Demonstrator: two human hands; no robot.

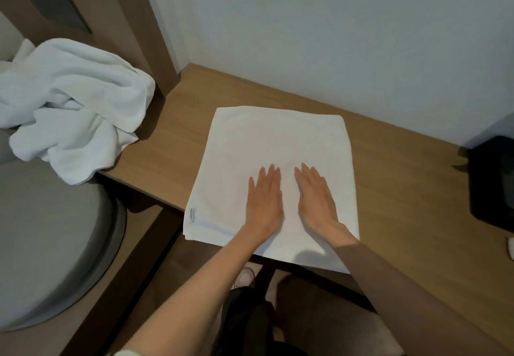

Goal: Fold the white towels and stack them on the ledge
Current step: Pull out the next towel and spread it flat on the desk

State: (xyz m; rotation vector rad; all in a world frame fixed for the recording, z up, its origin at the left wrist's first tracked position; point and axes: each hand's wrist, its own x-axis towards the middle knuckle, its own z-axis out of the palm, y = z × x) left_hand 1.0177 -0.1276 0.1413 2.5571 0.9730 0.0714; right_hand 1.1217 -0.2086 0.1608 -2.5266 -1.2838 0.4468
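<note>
Folded towel (275,144): white, squarish, flat on the ledge at frame centre, with the near edge slightly over the ledge's front at 6 o'clock and a small tag at the 8 o'clock corner.
Left hand (264,202): palm down, fingers straight and close together, pressed flat on the near half of the folded towel, tips toward 12 o'clock, gripping nothing.
Right hand (317,198): same pose, palm down, fingers straight, flat on the folded towel at 3 o'clock of the left hand, just beside it and not touching, gripping nothing.
Ledge (403,194): light wood, running from 10 o'clock to 4 o'clock along the wall.
Crumpled towels (72,105): white heap at 9 o'clock, well apart from the folded towel, partly on the ledge's left end; number of pieces impossible to tell.
Grey cushion (47,244): rounded, at 8 o'clock, under the heap's lower edge.
Black object (493,183): on the ledge at 3 o'clock, cut off by the frame; kind impossible to tell.
Wall (333,35): pale, plain, at 12 o'clock.
Shoe (244,275): pale, on the floor at 6 o'clock, between the forearms.
</note>
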